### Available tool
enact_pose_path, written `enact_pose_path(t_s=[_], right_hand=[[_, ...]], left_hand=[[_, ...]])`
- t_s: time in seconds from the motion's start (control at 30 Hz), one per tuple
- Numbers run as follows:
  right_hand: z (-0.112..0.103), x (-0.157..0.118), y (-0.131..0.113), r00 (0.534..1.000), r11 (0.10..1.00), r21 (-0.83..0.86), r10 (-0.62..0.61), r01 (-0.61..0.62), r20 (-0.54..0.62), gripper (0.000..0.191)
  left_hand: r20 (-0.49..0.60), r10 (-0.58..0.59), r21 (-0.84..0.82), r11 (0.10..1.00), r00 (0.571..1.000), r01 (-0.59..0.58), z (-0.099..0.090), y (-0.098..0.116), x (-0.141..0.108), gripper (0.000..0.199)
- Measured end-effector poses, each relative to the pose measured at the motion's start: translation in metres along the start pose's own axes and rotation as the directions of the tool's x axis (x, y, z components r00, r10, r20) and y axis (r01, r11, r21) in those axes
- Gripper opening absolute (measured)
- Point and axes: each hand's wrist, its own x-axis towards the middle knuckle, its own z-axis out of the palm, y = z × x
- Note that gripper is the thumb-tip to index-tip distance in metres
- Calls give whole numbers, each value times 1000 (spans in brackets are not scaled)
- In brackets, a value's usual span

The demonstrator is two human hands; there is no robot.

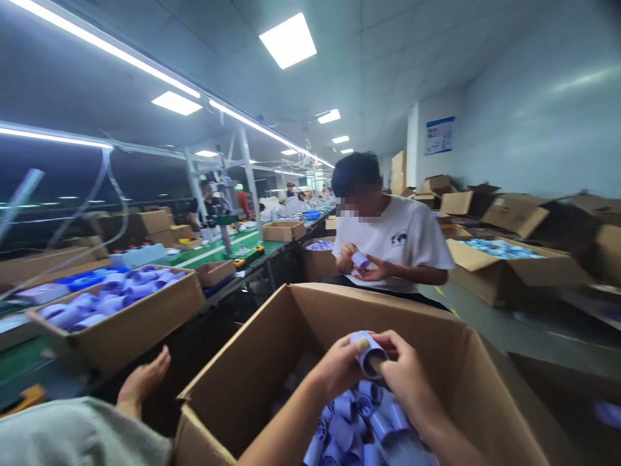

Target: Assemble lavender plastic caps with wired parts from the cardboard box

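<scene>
Above a large open cardboard box (262,336), a light purple hollow plastic cylinder (361,338) is held up, its dark open end tilted towards me. My left hand (342,362) grips it from the left, the thumb lying on its outer wall. From the right, my right hand (400,356) grips its rim, and some of its fingers are partly hidden at the opening. Below both hands, many similar purple cylinders (344,430) lie loose in the box.
Across the box, a seated person (388,239) handles a purple cylinder. Another person's hand (145,378) is at the left. A carton of purple cylinders (136,333) stands beside the green conveyor (247,239). An open carton (514,278) with light blue pieces stands right.
</scene>
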Motion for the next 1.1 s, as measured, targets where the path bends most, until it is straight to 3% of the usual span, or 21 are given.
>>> enact_pose_path(t_s=[0.13,0.33,0.6,0.8,1.1], right_hand=[[-1,4,22,999,999,3,32,-32,-15,27],[-6,17,50,999,999,-36,30,-29,12,31],[5,8,50,999,999,-5,-38,38,-38,36],[4,9,34,995,998,-9,-57,58,78,36],[-2,6,20,996,989,-126,-71,78,60,25]], left_hand=[[-127,-17,100,995,992,30,-6,-4,1,52],[-195,12,68,998,981,1,-1,-5,-3,53],[-290,149,180,979,945,-99,2,-10,-3,54],[-128,115,73,992,985,-106,-7,-9,1,44],[-126,93,51,995,988,-87,0,-9,-5,42]])
